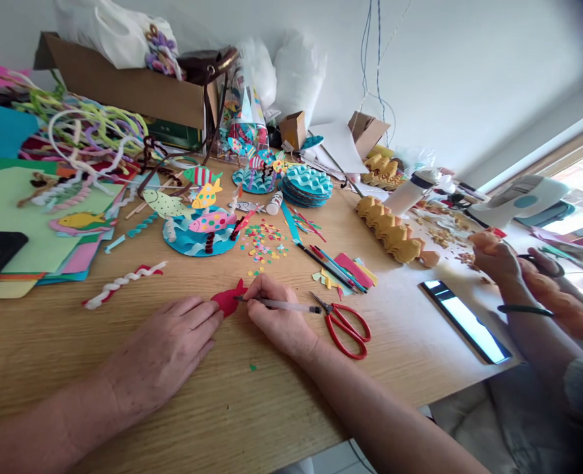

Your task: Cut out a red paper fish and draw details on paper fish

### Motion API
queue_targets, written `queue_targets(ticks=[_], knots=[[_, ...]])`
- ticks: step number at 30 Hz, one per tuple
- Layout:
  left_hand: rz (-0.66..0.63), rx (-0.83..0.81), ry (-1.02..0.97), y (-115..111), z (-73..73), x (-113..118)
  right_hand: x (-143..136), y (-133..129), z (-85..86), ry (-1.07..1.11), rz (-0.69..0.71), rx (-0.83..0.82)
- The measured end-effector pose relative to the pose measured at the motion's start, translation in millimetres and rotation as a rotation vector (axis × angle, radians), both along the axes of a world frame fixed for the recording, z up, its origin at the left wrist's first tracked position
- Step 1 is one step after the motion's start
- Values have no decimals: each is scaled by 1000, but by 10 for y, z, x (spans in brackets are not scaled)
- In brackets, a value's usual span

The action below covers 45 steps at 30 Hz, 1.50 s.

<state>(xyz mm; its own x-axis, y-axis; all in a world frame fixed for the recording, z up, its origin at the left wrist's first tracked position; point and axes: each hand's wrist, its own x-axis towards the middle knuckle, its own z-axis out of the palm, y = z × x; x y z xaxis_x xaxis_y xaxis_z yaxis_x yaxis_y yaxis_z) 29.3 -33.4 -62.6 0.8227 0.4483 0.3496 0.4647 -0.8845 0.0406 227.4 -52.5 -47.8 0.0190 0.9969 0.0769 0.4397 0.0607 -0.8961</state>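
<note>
The left forearm (44, 424), bare, extends diagonally from the person's left; beyond its nearly straight wrist (106, 388), the left grip (165, 349) lies palm down, its fingers (197, 317) outstretched, close together and directed inward. The right forearm (390, 415), also bare, slants from the opposite side to the right grip (278, 322), curled in a writing pinch between thumb and index finger. Both grips lie near each other, yet apart.
</note>
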Motion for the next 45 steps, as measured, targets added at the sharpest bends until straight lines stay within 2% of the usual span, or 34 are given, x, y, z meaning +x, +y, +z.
queue_targets(ticks=[19,34,39,45], knots=[[8,9,-7,-11,-42,31,-5,-12,50,-66,59,-23],[-7,8,-11,-6,-45,29,-9,-10,85,-93,24,-17],[-6,-4,-16,-6,-44,24,3,-8,72,-72,29,-9],[19,-34,-17,-5,-63,22,36,19,12,38,-35,-34]])
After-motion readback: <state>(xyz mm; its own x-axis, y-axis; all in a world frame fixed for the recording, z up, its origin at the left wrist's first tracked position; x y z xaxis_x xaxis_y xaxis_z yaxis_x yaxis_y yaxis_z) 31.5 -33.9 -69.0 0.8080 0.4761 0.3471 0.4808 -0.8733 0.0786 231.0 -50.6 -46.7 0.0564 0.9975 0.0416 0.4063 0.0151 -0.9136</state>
